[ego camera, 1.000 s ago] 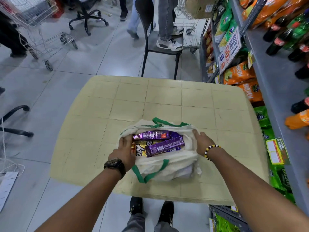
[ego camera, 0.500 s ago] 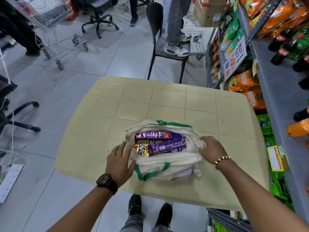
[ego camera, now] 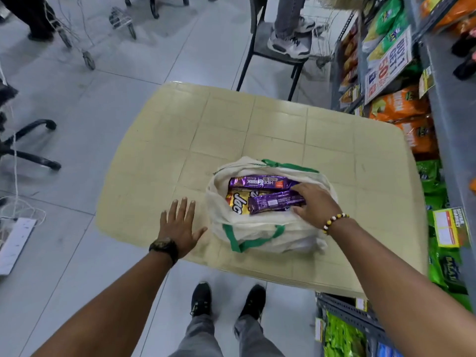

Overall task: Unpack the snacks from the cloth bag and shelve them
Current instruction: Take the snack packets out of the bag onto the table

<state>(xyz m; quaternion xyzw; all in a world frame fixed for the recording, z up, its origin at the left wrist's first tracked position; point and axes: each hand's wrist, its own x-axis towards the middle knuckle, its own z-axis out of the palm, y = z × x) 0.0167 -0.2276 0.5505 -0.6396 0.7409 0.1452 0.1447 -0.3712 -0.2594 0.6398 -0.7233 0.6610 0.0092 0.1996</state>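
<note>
A cream cloth bag [ego camera: 268, 231] with green handles lies open on the beige tiled table [ego camera: 257, 130]. Inside it I see a purple biscuit pack [ego camera: 257, 182] at the back, a second purple pack [ego camera: 275, 202] in front of it, and a yellow pack [ego camera: 237, 203] under them. My right hand [ego camera: 315, 202], with a bead bracelet, reaches into the bag and its fingers close around the right end of the front purple pack. My left hand [ego camera: 179, 225], with a black watch, rests flat and spread on the table just left of the bag.
Store shelves [ego camera: 448, 119] with orange and green snack bags line the right side. A black chair [ego camera: 273, 47] with someone's feet on it stands beyond the table. A shopping trolley [ego camera: 77, 34] and an office chair base [ego camera: 28, 145] are to the left.
My left hand has let go of the bag's left edge and now lies flat on the table. My right hand has moved from the bag's right rim into the bag onto the purple pack.
</note>
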